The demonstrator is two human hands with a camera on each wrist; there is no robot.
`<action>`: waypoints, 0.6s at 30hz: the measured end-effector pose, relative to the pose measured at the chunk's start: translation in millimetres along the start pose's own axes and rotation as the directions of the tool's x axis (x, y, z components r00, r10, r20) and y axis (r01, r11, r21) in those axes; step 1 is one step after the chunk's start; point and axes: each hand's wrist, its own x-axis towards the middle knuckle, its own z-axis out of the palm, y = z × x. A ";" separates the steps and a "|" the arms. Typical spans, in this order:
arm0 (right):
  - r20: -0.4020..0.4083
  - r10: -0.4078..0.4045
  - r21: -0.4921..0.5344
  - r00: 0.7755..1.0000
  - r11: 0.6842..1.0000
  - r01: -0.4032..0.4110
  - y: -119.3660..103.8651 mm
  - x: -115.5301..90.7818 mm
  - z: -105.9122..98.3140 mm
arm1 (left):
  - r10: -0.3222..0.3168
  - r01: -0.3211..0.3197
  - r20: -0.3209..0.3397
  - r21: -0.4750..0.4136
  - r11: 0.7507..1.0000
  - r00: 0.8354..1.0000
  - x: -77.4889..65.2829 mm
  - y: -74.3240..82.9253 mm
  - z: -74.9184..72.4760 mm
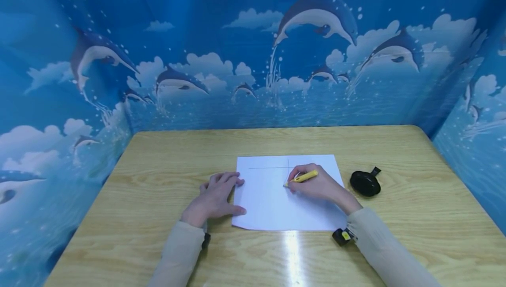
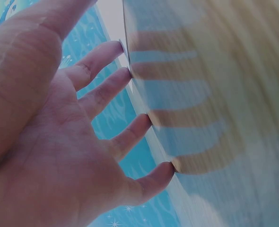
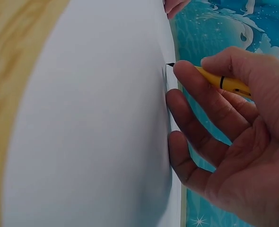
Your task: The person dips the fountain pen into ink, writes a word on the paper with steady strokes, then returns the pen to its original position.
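Pale sleeves (image 1: 178, 254) lay over the near part of the wood-grain worktop (image 1: 158, 168). Midway between its left and right edges rested a white sheet (image 1: 261, 206). At the sheet's left edge the left hand (image 1: 216, 197) was spread wide; the right hand (image 1: 318, 184) hung over the sheet's right half. Between the sheet and the worktop's right edge sat a rounded black object (image 1: 364, 183). Pinched in the right hand was a yellow pen (image 1: 306, 176), tip at the paper. Drawing seemed early: a sideways line (image 1: 269, 168) near the far edge and a far-to-near line (image 1: 288, 164) meeting it were down, while most visible paper was blank.
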 end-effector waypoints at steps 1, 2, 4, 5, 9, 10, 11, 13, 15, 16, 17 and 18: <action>0.006 -0.001 0.001 1.000 1.000 0.001 -0.3 -0.1 0.1 | 0.000 0.000 0.001 -0.001 1.000 1.000 0.0 0.0 -0.1; 0.012 -0.004 0.001 1.000 1.000 0.004 -0.1 -0.1 0.3 | 0.001 -0.001 0.001 0.000 1.000 1.000 0.0 0.2 -0.1; 0.024 -0.012 0.006 1.000 1.000 0.012 0.1 -0.1 0.8 | 0.001 -0.001 0.001 0.000 1.000 1.000 0.0 0.3 -0.2; 0.031 -0.018 0.008 0.999 1.000 0.018 0.2 -0.2 0.9 | 0.000 0.000 0.001 0.000 1.000 1.000 0.0 0.4 -0.3; 0.046 -0.037 0.021 0.998 0.999 0.036 -0.2 -1.7 1.2 | -0.001 0.001 0.001 0.004 1.000 1.000 0.1 0.7 -0.3; 0.050 -0.044 0.023 0.998 0.999 0.042 -0.4 -2.2 1.0 | -0.001 0.001 0.002 0.005 1.000 1.000 0.1 0.7 -0.2; 0.054 -0.045 0.024 0.998 0.999 0.044 -0.8 -2.7 1.0 | -0.002 0.002 0.002 0.005 1.000 1.000 0.1 0.8 -0.2; 0.060 -0.044 0.027 0.997 0.999 0.042 -1.5 -3.6 1.3 | -0.004 0.004 0.002 0.004 1.000 1.000 0.2 0.9 -0.1; 0.068 -0.045 0.026 0.997 0.999 0.043 -2.0 -4.1 1.6 | -0.006 0.006 0.002 0.004 1.000 1.000 0.2 1.0 0.0; 0.072 -0.047 0.025 0.996 0.999 0.045 -2.3 -4.2 1.8 | -0.006 0.006 0.001 0.004 1.000 1.000 0.3 1.1 0.0; 0.075 -0.046 0.022 0.996 0.999 0.044 -2.5 -4.3 2.2 | -0.007 0.007 0.001 0.004 1.000 1.000 0.4 1.1 0.1; 0.079 -0.050 0.022 0.996 0.999 0.049 -2.5 -4.4 2.5 | -0.007 0.007 0.000 0.005 1.000 1.000 0.5 1.1 0.1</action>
